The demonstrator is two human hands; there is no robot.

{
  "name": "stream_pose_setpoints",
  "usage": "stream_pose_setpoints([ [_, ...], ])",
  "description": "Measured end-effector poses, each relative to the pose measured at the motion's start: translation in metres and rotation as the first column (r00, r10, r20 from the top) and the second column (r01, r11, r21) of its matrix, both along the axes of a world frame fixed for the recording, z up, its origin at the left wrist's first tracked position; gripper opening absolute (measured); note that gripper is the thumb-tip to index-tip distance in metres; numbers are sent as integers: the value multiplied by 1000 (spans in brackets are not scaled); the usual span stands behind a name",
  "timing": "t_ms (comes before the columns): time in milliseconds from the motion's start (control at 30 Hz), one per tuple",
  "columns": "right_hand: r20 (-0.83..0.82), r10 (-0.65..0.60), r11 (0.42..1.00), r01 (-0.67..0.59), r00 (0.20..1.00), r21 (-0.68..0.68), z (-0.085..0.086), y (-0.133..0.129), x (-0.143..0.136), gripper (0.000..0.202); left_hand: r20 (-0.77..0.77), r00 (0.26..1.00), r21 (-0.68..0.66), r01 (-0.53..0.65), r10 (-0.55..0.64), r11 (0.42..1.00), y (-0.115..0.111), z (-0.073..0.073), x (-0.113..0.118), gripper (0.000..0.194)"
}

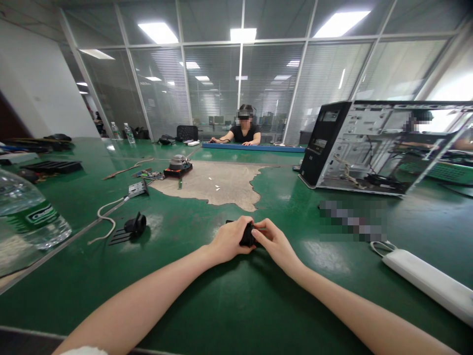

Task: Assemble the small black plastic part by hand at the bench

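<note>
- The small black part (247, 237) sat between the person's two hands, just above or on the near middle of the counter (236, 305); whether it touched the surface could not be told, and the fingers hid much of its shape.
- The left hand (229, 240) was wrapped around it from the left, thumb over the top; the right hand (275, 242) pinched or pressed at its right side with thumb and fingertips.
- The step in hand looked like close two-handed work on that part, perhaps turning or loosening something on it. The next move seemed to call for a firm left grip while the right fingertips found their hold.
- To the left lay a black pronged piece (136, 225), with a pale cable (106, 217) and a metal bracket (138, 189) near it.
- Ahead, a bare beige patch (229, 182) broke the green surface; a dark round-topped unit (178, 166) stood at its far left edge.
- On the right stood an open computer case (330, 140), and nearer, a long white block (428, 278). A large clear bottle (27, 217) was at the far left.
- Across the counter sat a co-worker (247, 133) behind a blue strip (254, 147), backed by glass partitions (214, 88) with blinds and bright ceiling lights (340, 24).
</note>
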State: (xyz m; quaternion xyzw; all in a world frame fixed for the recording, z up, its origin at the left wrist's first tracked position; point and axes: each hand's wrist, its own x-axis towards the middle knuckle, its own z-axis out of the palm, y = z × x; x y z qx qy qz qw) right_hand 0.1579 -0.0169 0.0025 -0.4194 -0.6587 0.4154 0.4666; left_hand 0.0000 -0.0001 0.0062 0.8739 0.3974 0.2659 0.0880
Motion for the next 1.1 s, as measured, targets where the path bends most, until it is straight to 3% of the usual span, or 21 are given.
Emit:
stream_pose_setpoints([
  [200,47,5,999,-3,999,-32,-5,6,0,17,-1,1000,-7,9,-9,1000,1,-1,-1,58],
  [400,60,62,993,-68,996,97,1,-7,0,19,-8,1000,-29,0,0,1000,0,2,0,56],
  [567,24,44,998,-45,999,33,0,-3,0,14,-3,1000,-8,1,-1,1000,0,0,0,54],
  [700,28,21,1000,-20,999,-6,-5,4,1,22,-7,1000,9,3,-3,1000,1,-1,0,56],
  [933,2,136,991,-136,991,5,-5,0,4,20,-3,1000,4,5,-5,1000,1,-1,0,53],
  [1100,-8,51,997,-50,999,61,-5,2,2,14,7,1000,16,16,-16,1000,1,-1,1,54],
])
